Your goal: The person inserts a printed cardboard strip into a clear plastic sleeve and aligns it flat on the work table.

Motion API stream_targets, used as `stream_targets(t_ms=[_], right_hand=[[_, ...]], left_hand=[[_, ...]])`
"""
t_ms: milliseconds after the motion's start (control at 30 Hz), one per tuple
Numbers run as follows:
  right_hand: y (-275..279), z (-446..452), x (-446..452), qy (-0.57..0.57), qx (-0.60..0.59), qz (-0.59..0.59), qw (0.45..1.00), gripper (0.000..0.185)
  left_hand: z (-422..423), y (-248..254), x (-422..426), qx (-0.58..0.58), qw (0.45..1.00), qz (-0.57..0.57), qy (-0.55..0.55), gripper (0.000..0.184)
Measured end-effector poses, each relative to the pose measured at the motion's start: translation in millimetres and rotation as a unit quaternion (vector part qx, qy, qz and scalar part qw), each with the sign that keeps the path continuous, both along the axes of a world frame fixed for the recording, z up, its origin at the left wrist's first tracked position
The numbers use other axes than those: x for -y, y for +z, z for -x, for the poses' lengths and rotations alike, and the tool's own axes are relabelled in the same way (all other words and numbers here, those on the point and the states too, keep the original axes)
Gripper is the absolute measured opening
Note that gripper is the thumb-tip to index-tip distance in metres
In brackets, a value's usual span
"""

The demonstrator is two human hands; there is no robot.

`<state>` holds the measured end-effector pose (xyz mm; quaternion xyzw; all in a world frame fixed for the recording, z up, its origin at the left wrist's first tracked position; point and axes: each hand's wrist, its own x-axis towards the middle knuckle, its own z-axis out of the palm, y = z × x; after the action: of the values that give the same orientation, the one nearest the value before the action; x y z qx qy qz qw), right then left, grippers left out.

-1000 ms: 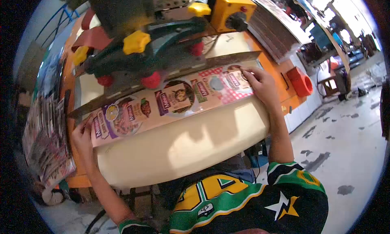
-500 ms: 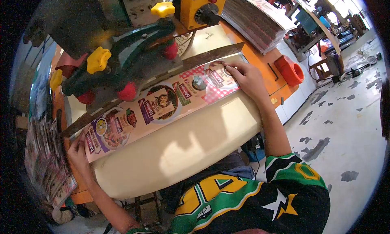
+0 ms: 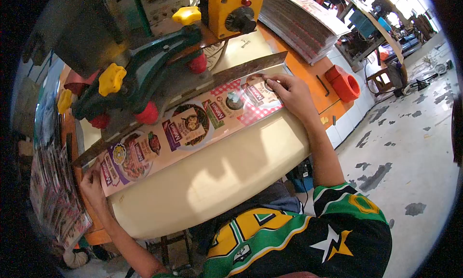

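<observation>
A long printed sheet with food pictures and a red-checked end lies slanted across a cream padded board. Its far edge runs along a dark metal bar. My right hand is closed at the sheet's right end, thumb and forefinger pinching near its corner. My left hand is closed on the left end, fingertips at the edge and partly hidden. Dark green machine arms with red pads and yellow star knobs hang just beyond the bar.
A yellow control box with a black dial stands behind the arms. Stacked printed sheets lie at the back right, near a red hollow block and a hex key. More printed sheets stand at left.
The machine arms and control box appear slightly further left in the picture, and the arms a little lower. Both hands stay at the sheet's ends, with hardly any movement.
</observation>
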<state>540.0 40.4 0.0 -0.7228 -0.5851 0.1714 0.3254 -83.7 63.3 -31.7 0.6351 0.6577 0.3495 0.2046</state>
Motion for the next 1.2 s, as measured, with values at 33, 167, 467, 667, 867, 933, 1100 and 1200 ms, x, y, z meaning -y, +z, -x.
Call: stream_targets(t_ms=[33,167,467,667,867,933,1100,1200], right_hand=[[-4,-2,-1,0.0,0.002,-0.012,1.0,0.03],[-1,2,2,0.003,-0.009,-0.046,0.999,0.03],[-8,-2,0,-0.003,-0.011,-0.029,1.0,0.031],[-6,-2,-1,-0.004,0.011,-0.02,1.0,0.032],[-4,1,-1,-0.009,-0.011,-0.023,1.0,0.031],[-1,2,-1,-0.005,-0.008,-0.016,1.0,0.029],[-2,0,-3,0.003,-0.007,-0.011,1.0,0.028],[3,2,0,0.001,0.006,0.004,1.0,0.028]], left_hand=[[-1,-1,-1,0.0,1.0,-0.001,-0.001,0.031],[-12,4,1,0.039,0.999,-0.007,0.008,0.03],[0,-6,-2,0.079,0.996,0.033,0.028,0.033],[-4,-1,-2,0.06,0.996,0.044,0.042,0.034],[-12,8,3,0.034,0.999,0.022,0.019,0.034],[-11,8,3,0.04,0.999,0.025,0.018,0.034],[-12,10,5,0.062,0.996,0.051,0.023,0.034],[-20,14,7,0.068,0.997,0.033,0.016,0.034]])
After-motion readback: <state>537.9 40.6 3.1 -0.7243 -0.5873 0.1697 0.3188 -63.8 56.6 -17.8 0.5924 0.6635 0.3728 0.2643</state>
